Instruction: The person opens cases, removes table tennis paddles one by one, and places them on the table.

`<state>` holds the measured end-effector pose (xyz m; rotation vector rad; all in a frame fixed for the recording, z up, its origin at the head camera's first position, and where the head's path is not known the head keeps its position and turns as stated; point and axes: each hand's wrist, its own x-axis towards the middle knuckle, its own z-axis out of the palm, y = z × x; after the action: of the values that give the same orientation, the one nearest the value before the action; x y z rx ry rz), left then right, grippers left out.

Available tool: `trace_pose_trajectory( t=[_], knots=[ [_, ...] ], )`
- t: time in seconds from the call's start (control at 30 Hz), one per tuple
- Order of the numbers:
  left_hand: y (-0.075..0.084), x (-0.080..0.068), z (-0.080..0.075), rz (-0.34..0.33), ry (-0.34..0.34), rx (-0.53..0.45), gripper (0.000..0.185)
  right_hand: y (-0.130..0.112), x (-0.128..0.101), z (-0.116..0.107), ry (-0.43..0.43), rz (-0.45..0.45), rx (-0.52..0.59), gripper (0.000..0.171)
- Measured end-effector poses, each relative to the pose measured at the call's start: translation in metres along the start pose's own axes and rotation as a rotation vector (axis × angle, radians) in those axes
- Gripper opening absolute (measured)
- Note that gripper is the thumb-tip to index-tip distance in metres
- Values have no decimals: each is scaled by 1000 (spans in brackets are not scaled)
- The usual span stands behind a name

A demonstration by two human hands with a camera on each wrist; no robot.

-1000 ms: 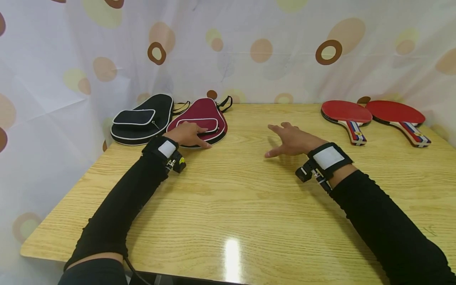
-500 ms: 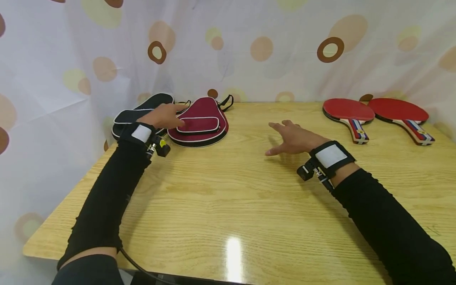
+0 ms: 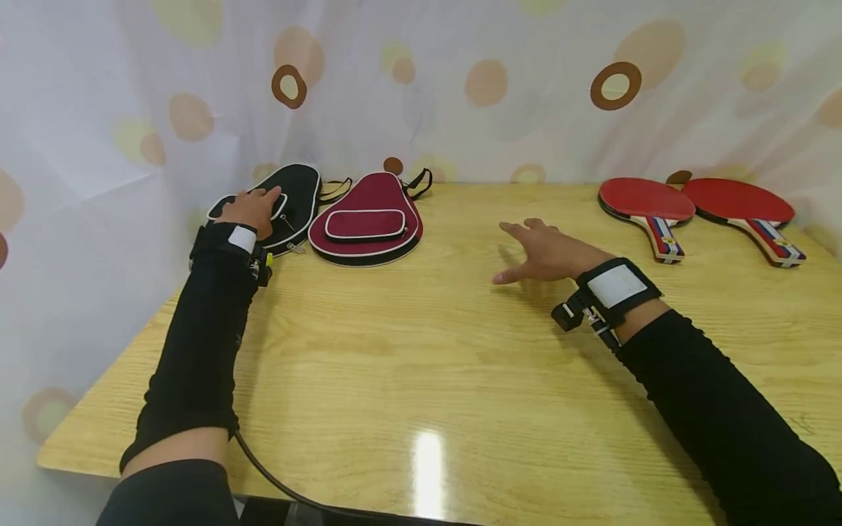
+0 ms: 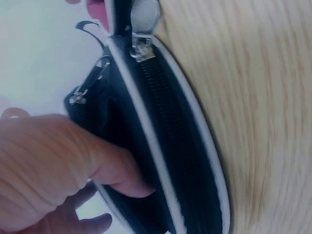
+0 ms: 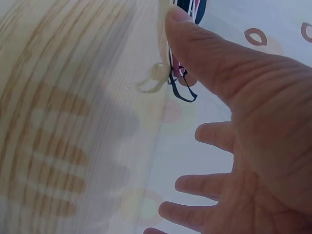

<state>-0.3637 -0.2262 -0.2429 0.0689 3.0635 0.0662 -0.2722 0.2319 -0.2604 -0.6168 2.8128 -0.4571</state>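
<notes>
On the left of the table lies a black table tennis bat case (image 3: 294, 191) with white piping. My left hand (image 3: 250, 210) rests over its front pocket, fingers extended across it. In the left wrist view, the thumb (image 4: 119, 170) touches the black fabric beside the piping, above a zip with a metal pull (image 4: 143, 48). Beside it lies a dark red bat case (image 3: 368, 201) with a front pocket and black strap. My right hand (image 3: 549, 252) hovers over the middle of the table, fingers spread, holding nothing; the right wrist view shows its palm (image 5: 273, 146).
Two red table tennis bats (image 3: 645, 199) lie side by side at the back right, handles towards me. The wooden table (image 3: 408, 351) meets a spotted white curtain (image 3: 447, 139) at the back and left. A cable (image 3: 263, 471) hangs by my left arm.
My left hand has moved left, off the dark red case and onto the black case. The right hand stays almost still in the air, and the cases and bats keep their places.
</notes>
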Motion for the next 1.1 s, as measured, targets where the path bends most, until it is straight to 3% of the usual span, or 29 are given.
trace_pose_trajectory(
  t=[0.13, 0.33, 0.53, 0.7, 0.9, 1.1],
  knots=[
    [-3, 6, 7, 23, 119, 64, 66, 0, 2, -1, 4, -10, -7, 101],
    [-5, 6, 14, 10, 235, 141, 46, -1, 2, -1, 4, -20, -1, 100],
    [-13, 4, 11, 11, 277, 174, 42, 0, 1, -1, 5, -3, 7, 100],
    [-15, 0, 2, 58, 312, 191, 48, 0, 0, -1, 5, 4, 7, 100],
    [9, -9, -21, 200, 426, 177, 58, -1, 0, -3, 8, 7, 3, 99],
    [52, -19, -34, 323, 471, 114, 55, -3, -1, -6, 10, 10, 4, 100]
  ],
)
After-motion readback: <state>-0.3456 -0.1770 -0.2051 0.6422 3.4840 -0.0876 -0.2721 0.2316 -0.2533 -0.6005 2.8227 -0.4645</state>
